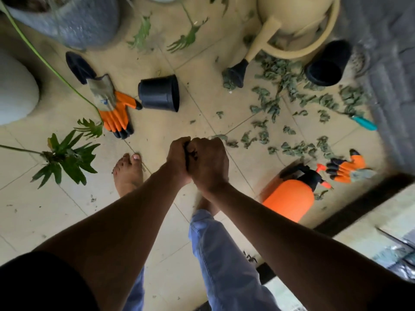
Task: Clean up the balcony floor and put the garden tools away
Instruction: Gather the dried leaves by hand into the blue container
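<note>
Tiled floor (pixel 157 135): leaf litter (pixel 289 102) at 2 o'clock. Left hand (pixel 178 159) and right hand (pixel 208 163), centre, fingers clamped together around dark, unidentifiable object.

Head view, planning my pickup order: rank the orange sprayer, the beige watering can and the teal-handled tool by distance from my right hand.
1. Orange sprayer, lower right of right hand.
2. Teal-handled tool, far right.
3. Beige watering can, top.

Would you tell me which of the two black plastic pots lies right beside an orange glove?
The black pot left of centre, on its side, next to the orange glove. The other pot lies by the watering can.
</note>
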Demonstrator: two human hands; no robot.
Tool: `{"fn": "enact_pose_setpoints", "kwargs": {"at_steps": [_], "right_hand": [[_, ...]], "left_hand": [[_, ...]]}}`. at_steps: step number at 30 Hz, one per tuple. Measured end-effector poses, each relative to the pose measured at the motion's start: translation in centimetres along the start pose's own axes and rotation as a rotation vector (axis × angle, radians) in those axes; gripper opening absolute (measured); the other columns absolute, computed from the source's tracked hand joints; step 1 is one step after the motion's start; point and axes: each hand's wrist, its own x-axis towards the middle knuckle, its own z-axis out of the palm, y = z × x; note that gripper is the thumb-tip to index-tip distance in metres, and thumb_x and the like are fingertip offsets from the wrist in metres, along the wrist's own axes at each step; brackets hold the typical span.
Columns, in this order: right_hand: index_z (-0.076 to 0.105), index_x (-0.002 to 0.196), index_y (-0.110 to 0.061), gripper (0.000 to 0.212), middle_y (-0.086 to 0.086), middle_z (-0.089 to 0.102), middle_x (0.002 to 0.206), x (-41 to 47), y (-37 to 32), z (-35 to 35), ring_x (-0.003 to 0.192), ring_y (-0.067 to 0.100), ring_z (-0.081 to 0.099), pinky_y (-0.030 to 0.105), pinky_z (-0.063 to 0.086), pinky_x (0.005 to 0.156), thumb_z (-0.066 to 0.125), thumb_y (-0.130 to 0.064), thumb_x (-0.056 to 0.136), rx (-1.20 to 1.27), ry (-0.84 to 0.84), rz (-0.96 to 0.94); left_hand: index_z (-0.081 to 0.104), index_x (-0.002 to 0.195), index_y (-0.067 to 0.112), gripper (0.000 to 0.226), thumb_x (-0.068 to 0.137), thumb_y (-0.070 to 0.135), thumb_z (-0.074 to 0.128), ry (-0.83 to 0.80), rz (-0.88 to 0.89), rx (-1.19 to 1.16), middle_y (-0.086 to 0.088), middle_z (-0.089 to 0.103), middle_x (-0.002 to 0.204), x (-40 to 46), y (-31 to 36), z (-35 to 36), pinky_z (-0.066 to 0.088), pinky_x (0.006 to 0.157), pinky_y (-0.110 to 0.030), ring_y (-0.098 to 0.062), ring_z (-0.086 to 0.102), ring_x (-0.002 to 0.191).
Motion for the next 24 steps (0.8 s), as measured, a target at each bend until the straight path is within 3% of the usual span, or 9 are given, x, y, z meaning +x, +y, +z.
{"fn": "enact_pose_setpoints", "kwargs": {"at_steps": [3,6,8,11,13,16,21,24], "right_hand": [[0.071,0.071,-0.014,0.017,0.003,0.065,0.068,-0.4,0.4,-1.3,0.07,0.022,0.057,0.027,0.034,0.057,0.067,-0.01,0.087,-0.085,0.006,-0.075],[0.073,0.084,-0.01,0.015,0.007,0.064,0.094,-0.9,1.7,-3.0,0.085,0.022,0.058,0.029,0.046,0.058,0.058,-0.01,0.085,0.082,0.04,-0.166],[0.072,0.094,-0.012,0.019,0.007,0.061,0.101,-0.9,3.7,-3.6,0.091,0.021,0.058,0.029,0.049,0.066,0.056,-0.011,0.084,0.178,0.094,-0.166],[0.068,0.106,-0.014,0.026,0.006,0.064,0.103,-0.5,8.9,-2.2,0.095,0.024,0.061,0.035,0.052,0.079,0.061,-0.009,0.082,0.168,0.12,0.03],[0.066,0.113,-0.015,0.029,0.008,0.065,0.11,0.0,12.9,-0.2,0.102,0.029,0.062,0.036,0.052,0.083,0.065,-0.014,0.084,0.114,0.004,0.225],[0.057,0.128,-0.016,0.043,0.012,0.057,0.126,1.1,18.4,3.4,0.115,0.034,0.057,0.038,0.049,0.089,0.069,-0.029,0.089,-0.049,-0.163,0.37],[0.037,0.149,-0.019,0.081,0.015,0.036,0.151,3.5,23.3,8.0,0.131,0.038,0.043,0.044,0.05,0.093,0.076,-0.049,0.084,-0.144,-0.183,0.479],[0.033,0.152,-0.017,0.088,0.017,0.03,0.155,4.7,24.4,9.5,0.135,0.039,0.038,0.045,0.048,0.099,0.076,-0.052,0.083,-0.175,-0.18,0.416]], "left_hand": [[0.05,0.066,0.015,0.043,0.107,0.024,0.037,-0.068,-0.006,-0.002,-0.003,0.055,0.052,-1.7,-0.4,1.2,0.048,0.051,-0.02,-0.012,0.062,0.044],[0.052,0.083,0.018,0.032,0.11,0.022,0.035,-0.067,0.009,-0.021,0.002,0.062,0.064,-1.6,-0.6,2.0,0.048,0.043,-0.015,-0.009,0.064,0.051],[0.053,0.081,0.016,0.028,0.105,0.025,0.042,-0.043,-0.018,-0.049,0.0,0.06,0.058,-0.2,-0.9,2.3,0.05,0.048,-0.018,-0.014,0.062,0.052],[0.051,0.067,0.015,0.034,0.1,0.023,0.05,0.029,-0.042,-0.067,-0.001,0.05,0.05,3.0,-1.8,2.0,0.044,0.042,-0.018,-0.014,0.05,0.043],[0.05,0.064,0.015,0.037,0.1,0.025,0.051,-0.029,-0.09,-0.102,-0.001,0.047,0.051,5.2,-2.6,1.6,0.042,0.038,-0.016,-0.011,0.049,0.041],[0.049,0.064,0.016,0.039,0.101,0.028,0.051,-0.064,-0.164,-0.135,0.001,0.046,0.053,8.7,-3.9,1.0,0.043,0.041,-0.013,-0.008,0.05,0.047],[0.05,0.064,0.015,0.039,0.102,0.027,0.049,-0.112,-0.219,-0.133,0.001,0.046,0.056,12.9,-5.7,-0.1,0.04,0.041,-0.013,-0.009,0.05,0.045],[0.051,0.063,0.015,0.041,0.102,0.026,0.049,-0.087,-0.215,-0.119,0.0,0.046,0.056,14.4,-6.4,-1.2,0.039,0.041,-0.013,-0.009,0.049,0.045]]}}
